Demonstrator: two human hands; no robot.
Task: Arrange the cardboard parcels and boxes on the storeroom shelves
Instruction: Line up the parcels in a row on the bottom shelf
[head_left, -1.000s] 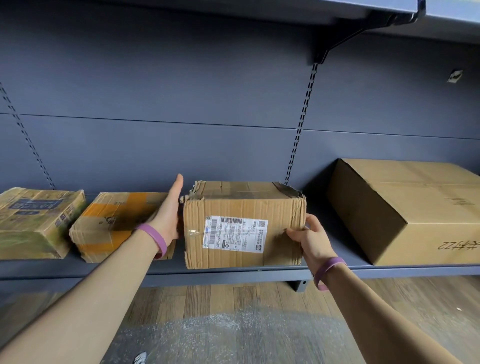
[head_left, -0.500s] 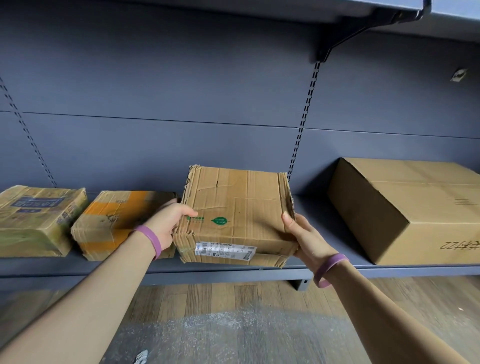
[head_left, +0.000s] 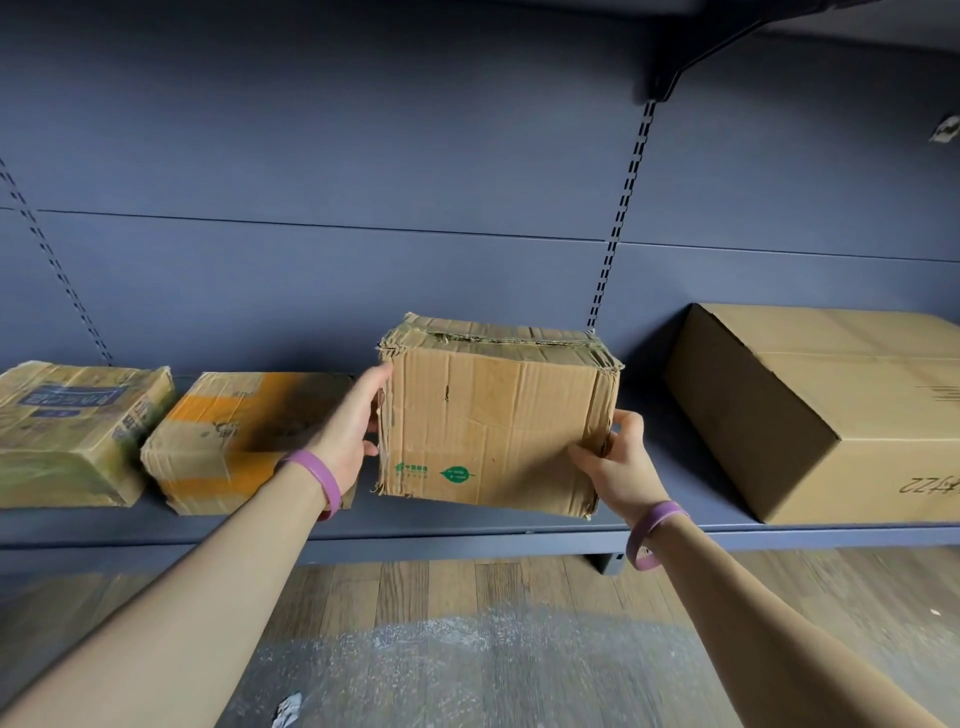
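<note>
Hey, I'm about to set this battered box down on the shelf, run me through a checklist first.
1. Support from the left hand pressed against the left side of the worn box: ok.
2. Grip of the right hand on its lower right corner: ok.
3. Free space on the shelf between the orange-taped parcel and the large box: ok, the gap looks wide enough.
4. Underside already resting on the shelf: cannot tell.
5. Cardboard edges sound: not ok, the top edges are torn and crushed.
6. Shipping label facing out: not ok, the front shows only green print.
</note>
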